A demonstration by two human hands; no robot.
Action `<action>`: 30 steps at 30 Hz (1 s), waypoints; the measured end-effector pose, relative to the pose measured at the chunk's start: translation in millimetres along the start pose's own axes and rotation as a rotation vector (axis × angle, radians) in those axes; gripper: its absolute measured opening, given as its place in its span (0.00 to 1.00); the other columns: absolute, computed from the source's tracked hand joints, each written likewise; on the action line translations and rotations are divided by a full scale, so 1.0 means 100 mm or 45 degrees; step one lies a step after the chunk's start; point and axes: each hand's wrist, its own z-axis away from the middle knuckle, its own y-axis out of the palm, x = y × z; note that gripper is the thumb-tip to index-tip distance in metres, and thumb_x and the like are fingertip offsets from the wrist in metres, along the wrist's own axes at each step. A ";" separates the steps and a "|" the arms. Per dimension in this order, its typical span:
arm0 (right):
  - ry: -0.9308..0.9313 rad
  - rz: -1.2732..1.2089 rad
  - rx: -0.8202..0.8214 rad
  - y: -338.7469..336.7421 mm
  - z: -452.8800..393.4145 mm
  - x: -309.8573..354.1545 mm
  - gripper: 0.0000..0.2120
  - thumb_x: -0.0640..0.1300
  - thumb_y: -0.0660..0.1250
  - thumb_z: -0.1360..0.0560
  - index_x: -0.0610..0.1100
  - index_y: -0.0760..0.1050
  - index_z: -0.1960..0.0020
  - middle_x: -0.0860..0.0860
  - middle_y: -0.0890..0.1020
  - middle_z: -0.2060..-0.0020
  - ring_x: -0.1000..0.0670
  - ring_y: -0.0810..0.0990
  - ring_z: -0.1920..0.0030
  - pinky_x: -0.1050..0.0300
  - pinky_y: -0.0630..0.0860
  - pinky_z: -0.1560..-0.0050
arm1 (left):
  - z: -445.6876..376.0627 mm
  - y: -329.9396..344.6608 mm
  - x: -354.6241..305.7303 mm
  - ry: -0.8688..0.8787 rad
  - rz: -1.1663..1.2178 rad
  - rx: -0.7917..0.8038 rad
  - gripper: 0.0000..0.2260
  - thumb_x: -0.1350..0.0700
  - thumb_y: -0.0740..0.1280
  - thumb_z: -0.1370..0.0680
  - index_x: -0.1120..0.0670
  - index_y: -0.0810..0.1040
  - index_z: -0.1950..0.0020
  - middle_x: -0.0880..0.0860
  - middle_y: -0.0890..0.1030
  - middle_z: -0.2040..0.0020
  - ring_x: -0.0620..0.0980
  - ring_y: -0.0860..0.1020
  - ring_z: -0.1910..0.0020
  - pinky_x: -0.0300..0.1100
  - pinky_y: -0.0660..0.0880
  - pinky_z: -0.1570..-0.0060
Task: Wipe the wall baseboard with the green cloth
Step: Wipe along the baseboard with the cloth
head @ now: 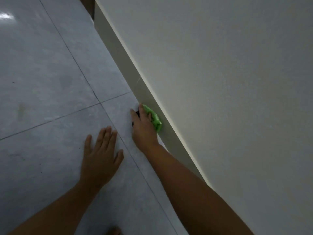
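Dim room, glossy grey tiled floor point(50, 65) with dark grout lines; right hand point(144, 128) grips the green cloth point(155, 119) against the cream baseboard point(128, 65) below a pale wall point(220, 82), left hand point(101, 155) spread flat on the floor

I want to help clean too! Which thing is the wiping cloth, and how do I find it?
Look at the pale wall and follow the baseboard along the grey tiled floor until you reach the right hand. The green cloth is bunched under that hand, pressed against the baseboard. It is the only bright green thing among all the grey and cream.
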 end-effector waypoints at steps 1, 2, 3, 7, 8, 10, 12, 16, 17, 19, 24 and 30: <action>0.030 -0.012 -0.044 0.05 -0.02 0.06 0.25 0.35 0.53 0.23 0.40 0.58 0.26 0.39 0.53 0.25 0.39 0.52 0.26 0.43 0.55 0.29 | 0.00 0.00 0.01 -0.003 -0.004 -0.006 0.31 0.43 0.52 0.23 0.60 0.62 0.26 0.59 0.63 0.26 0.54 0.60 0.26 0.58 0.47 0.29; 0.051 0.005 -0.057 0.10 0.01 0.07 0.25 0.36 0.53 0.23 0.40 0.58 0.26 0.39 0.54 0.25 0.40 0.52 0.25 0.45 0.53 0.28 | -0.01 0.01 0.02 -0.005 -0.008 -0.007 0.31 0.43 0.52 0.23 0.60 0.61 0.26 0.59 0.63 0.26 0.54 0.59 0.26 0.58 0.47 0.29; 0.069 0.003 -0.042 0.13 0.08 0.05 0.25 0.38 0.53 0.22 0.41 0.56 0.25 0.41 0.53 0.24 0.42 0.53 0.25 0.47 0.54 0.28 | -0.02 0.00 0.04 -0.004 -0.014 -0.001 0.31 0.43 0.51 0.23 0.60 0.60 0.26 0.59 0.62 0.25 0.54 0.58 0.26 0.58 0.47 0.29; 0.196 -0.039 -0.035 0.14 0.72 -0.32 0.30 0.48 0.55 0.22 0.42 0.49 0.23 0.43 0.54 0.24 0.46 0.55 0.25 0.48 0.57 0.29 | -0.08 -0.01 0.01 -0.004 -0.040 0.011 0.31 0.42 0.50 0.22 0.60 0.58 0.25 0.58 0.60 0.25 0.53 0.56 0.25 0.57 0.45 0.28; 0.234 -0.041 -0.007 0.17 0.98 -0.41 0.31 0.50 0.55 0.22 0.42 0.49 0.24 0.43 0.55 0.24 0.45 0.56 0.26 0.48 0.59 0.28 | -0.07 0.00 0.00 -0.008 -0.044 0.038 0.31 0.42 0.49 0.22 0.60 0.58 0.25 0.58 0.60 0.25 0.53 0.55 0.25 0.57 0.44 0.28; 0.359 -0.042 0.093 0.22 1.61 -0.60 0.31 0.52 0.54 0.23 0.43 0.49 0.24 0.44 0.56 0.24 0.45 0.58 0.26 0.48 0.63 0.29 | -0.05 -0.01 -0.04 -0.001 -0.018 0.098 0.31 0.42 0.48 0.22 0.61 0.58 0.25 0.59 0.60 0.25 0.53 0.55 0.25 0.56 0.41 0.29; 0.454 -0.027 0.104 0.23 2.22 -0.80 0.32 0.52 0.55 0.25 0.44 0.51 0.24 0.44 0.62 0.26 0.44 0.64 0.29 0.48 0.70 0.35 | -0.02 -0.01 -0.13 -0.007 0.004 0.115 0.30 0.44 0.48 0.22 0.62 0.59 0.26 0.61 0.62 0.26 0.55 0.57 0.26 0.57 0.40 0.29; 0.489 -0.046 0.088 0.24 2.48 -0.88 0.32 0.50 0.56 0.31 0.42 0.62 0.29 0.49 0.67 0.31 0.45 0.72 0.34 0.51 0.70 0.36 | 0.03 -0.02 -0.21 -0.024 -0.015 0.075 0.29 0.46 0.50 0.22 0.63 0.59 0.26 0.62 0.62 0.26 0.57 0.57 0.26 0.64 0.48 0.30; 0.469 -0.085 0.046 0.22 2.29 -0.81 0.31 0.50 0.56 0.31 0.41 0.63 0.29 0.51 0.64 0.30 0.45 0.70 0.33 0.54 0.63 0.31 | 0.00 -0.02 -0.18 -0.023 -0.041 0.030 0.29 0.46 0.50 0.22 0.62 0.59 0.26 0.62 0.61 0.26 0.57 0.56 0.25 0.63 0.48 0.29; 0.386 -0.163 -0.034 0.13 1.80 -0.65 0.31 0.49 0.57 0.28 0.42 0.60 0.27 0.51 0.61 0.27 0.47 0.63 0.28 0.60 0.52 0.28 | -0.09 -0.04 -0.14 -0.029 -0.069 -0.049 0.30 0.46 0.51 0.23 0.61 0.58 0.25 0.62 0.60 0.25 0.57 0.55 0.25 0.62 0.48 0.29; 0.247 -0.291 -0.011 0.03 0.48 -0.20 0.33 0.46 0.62 0.26 0.43 0.54 0.25 0.47 0.56 0.24 0.48 0.54 0.25 0.56 0.53 0.28 | 0.05 0.05 -0.14 -0.024 -0.051 0.005 0.29 0.45 0.50 0.22 0.60 0.58 0.25 0.61 0.59 0.24 0.56 0.55 0.24 0.60 0.47 0.28; 0.098 0.080 -0.108 0.04 0.24 -0.19 0.34 0.49 0.65 0.27 0.39 0.57 0.26 0.42 0.62 0.26 0.43 0.65 0.30 0.50 0.66 0.34 | 0.01 0.00 -0.17 0.017 -0.029 0.027 0.29 0.45 0.51 0.22 0.60 0.61 0.26 0.61 0.60 0.25 0.56 0.56 0.25 0.60 0.49 0.28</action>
